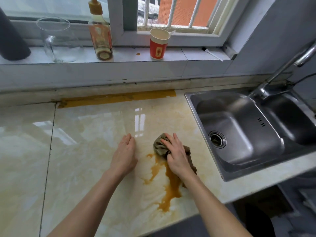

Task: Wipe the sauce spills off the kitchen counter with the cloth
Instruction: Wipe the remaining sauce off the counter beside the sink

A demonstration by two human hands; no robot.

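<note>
Right hand point(177, 155): fingers extended and spread on top of the cloth point(159, 146), pressing it down to the kitchen counter point(82, 151); not curled round it as far as the view shows.
Left hand point(125, 151): flat on the counter, fingers straight and together, holding nothing, just left of the spill.
Cloth: brown, bunched, at the far end of the sauce spill point(171, 187), beside the sink point(239, 134).
Sauce spill: orange-brown pool with side runs, reaching from the cloth toward the counter's front edge, partly under the right forearm.
Yellow-brown band point(116, 98): along the back of the counter; sauce or tape, cannot tell.

Hazards, judged:
- A pull toward the body likely drives sauce over the front edge.
- The bunched cloth offers little contact and may smear rather than lift.
- The forearm hangs over the pool; lowering it would soil it.
- The left hand sits close enough for a sideways stroke to push sauce against it.
</note>
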